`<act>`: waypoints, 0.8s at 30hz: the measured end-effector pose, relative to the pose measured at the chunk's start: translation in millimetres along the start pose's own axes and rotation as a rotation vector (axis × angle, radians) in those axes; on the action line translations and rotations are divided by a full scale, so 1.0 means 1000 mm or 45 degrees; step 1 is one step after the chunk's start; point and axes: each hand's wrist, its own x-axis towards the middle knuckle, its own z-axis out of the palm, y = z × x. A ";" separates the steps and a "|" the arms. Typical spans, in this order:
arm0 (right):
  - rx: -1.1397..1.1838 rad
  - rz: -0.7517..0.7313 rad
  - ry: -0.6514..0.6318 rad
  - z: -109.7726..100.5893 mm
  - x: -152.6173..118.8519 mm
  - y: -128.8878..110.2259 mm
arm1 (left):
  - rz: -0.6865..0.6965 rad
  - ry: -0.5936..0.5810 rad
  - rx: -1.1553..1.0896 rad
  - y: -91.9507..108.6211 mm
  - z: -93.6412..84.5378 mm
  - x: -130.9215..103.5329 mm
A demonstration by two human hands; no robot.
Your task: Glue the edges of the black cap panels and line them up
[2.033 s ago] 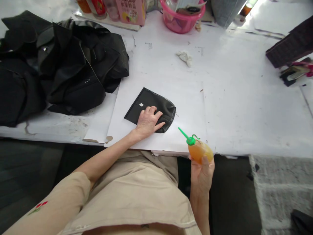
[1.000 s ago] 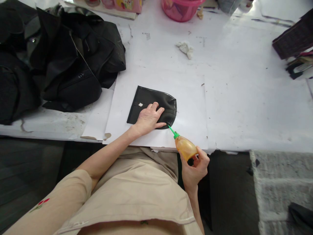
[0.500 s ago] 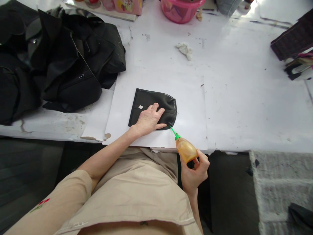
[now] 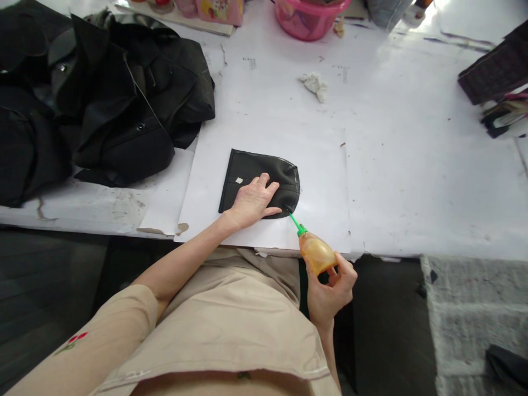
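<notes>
A black, flat leather-like piece (image 4: 258, 164) with one rounded end lies on white paper at the table's front. My left hand (image 4: 253, 202) rests on it with fingers spread, pressing it flat. A small white square tag (image 4: 238, 180) shows on the piece beside that hand. In my right hand (image 4: 332, 289) is a squeeze bottle (image 4: 317, 252) of amber liquid, gripped near its base. Its thin green nozzle touches the lower right edge of the piece, close to my left thumb. Along the rounded edge runs a shiny line.
Black bags or pieces (image 4: 140, 93) are heaped at the left. A crumpled white tissue (image 4: 314, 86) lies beyond the work. Farther back stands a pink basket (image 4: 309, 27); a dark box (image 4: 493, 71) is at the right. Grey cloth (image 4: 478, 319) hangs at the lower right.
The whole view has shifted slightly. The nozzle tip stays at nearly the same spot on the lower right edge, and my left hand remains in place on the black piece.
</notes>
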 end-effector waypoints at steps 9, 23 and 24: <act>0.098 0.006 -0.054 0.004 -0.003 0.000 | -0.007 0.004 -0.028 0.000 0.000 0.000; 0.072 0.028 -0.045 0.006 -0.005 -0.005 | 0.006 0.068 -0.085 -0.005 0.007 0.001; 0.064 0.023 -0.046 0.005 -0.004 -0.005 | 0.005 0.069 -0.089 -0.005 0.008 0.002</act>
